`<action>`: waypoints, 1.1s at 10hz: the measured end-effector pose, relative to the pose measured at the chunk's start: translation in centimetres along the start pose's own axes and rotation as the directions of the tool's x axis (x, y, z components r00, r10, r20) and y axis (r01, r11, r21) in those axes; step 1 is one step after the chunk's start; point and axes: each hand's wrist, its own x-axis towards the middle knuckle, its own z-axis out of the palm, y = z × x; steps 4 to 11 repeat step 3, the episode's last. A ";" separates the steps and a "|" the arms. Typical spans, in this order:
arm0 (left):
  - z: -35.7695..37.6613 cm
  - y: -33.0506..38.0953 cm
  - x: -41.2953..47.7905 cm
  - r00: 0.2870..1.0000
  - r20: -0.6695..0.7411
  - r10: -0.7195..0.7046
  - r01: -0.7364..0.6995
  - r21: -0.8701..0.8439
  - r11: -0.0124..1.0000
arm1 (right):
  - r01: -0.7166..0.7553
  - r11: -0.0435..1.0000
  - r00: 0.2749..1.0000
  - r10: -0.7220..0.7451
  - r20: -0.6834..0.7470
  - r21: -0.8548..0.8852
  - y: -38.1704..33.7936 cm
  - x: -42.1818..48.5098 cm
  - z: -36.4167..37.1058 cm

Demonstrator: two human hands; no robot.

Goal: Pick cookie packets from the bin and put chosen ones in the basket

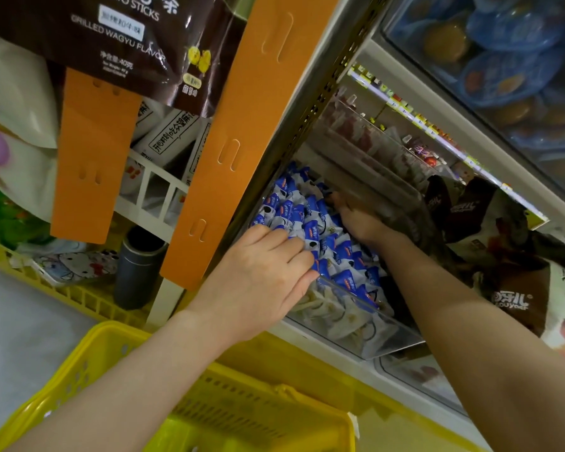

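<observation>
A clear plastic bin (385,337) on a low shelf is heaped with several small blue-and-white cookie packets (307,220). My left hand (268,272) lies on the near side of the heap, its fingers curled down into the packets. My right hand (356,220) reaches deeper into the bin, its fingers spread over packets under the bin's raised clear lid (372,187). The fingertips of both hands are hidden among the packets. A yellow basket (111,344) stands below my arms at the bottom of the view.
An orange shelf upright (229,141) stands just left of the bin. Brown snack bags (509,288) crowd the right side. A dark cylinder (137,265) and a yellow crate (79,295) sit at lower left. More clear bins run along the shelf behind.
</observation>
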 end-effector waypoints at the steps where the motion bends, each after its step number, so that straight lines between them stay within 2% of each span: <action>1: -0.5 0.1 0.1 0.999 0.050 -0.007 0.007 0.010 1.000 | 0.030 1.000 1.000 -0.030 -0.002 -0.001 -1.1 -1.1 -0.8; 2: -1.1 0.4 0.3 0.991 0.133 -0.027 0.024 0.020 1.000 | 0.038 0.996 0.999 -0.040 -0.016 -0.081 -1.8 -2.6 -1.4; 3: -2.4 0.9 0.5 0.952 0.290 -0.098 0.092 0.036 0.995 | 0.096 0.972 0.992 -0.112 -0.064 -0.213 -2.8 -5.8 -1.7; 11: -2.4 0.9 0.5 0.952 0.290 -0.098 0.092 0.036 0.995 | 0.096 0.972 0.992 -0.112 -0.064 -0.213 -2.8 -5.8 -1.7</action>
